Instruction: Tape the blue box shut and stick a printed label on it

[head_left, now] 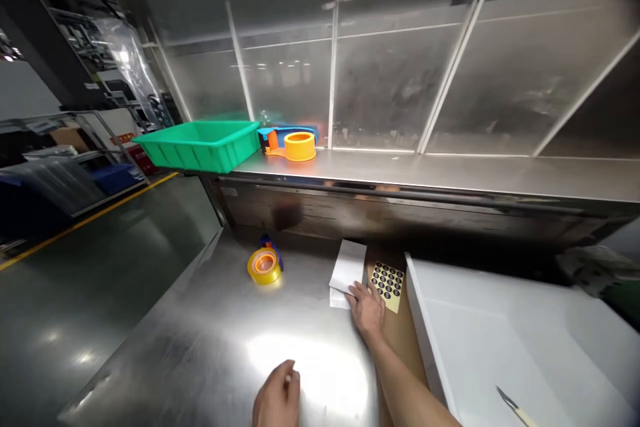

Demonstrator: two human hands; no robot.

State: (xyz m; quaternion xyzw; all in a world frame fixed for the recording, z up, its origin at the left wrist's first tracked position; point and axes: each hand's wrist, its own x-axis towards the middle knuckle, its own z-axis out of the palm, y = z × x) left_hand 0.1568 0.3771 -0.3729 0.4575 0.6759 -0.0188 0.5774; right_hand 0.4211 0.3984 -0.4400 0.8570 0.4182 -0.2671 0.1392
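Head view shows a brushed steel table (210,347), smooth and glossy, with a bright glare patch near its front edge. The right hand (369,312) reaches forward, fingers spread flat, resting on the near corner of a stack of white cards (347,270); it pins them down rather than gripping. The cards are thin, rectangular and matte, tilted slightly. Just beside them, touching the hand's far side, lies a pale yellow sheet (389,282) with rows of small round black stickers; any print on them is too small to read. Both lie partly on a flat brown cardboard piece (403,340) that runs under the forearm. The left hand (278,400) sits low at the picture's edge, loosely curled above the table, holding nothing that can be seen.

To the right stands a white box (500,340) with smooth walls; a thin blade with a pale handle (513,407) lies in it. A yellow tape roll (265,266), glossy and round, stands farther back on the left. On the steel shelf (450,173) above sit a green plastic tray (200,145) and an orange-and-blue tape dispenser (293,143). Cloudy panels rise behind
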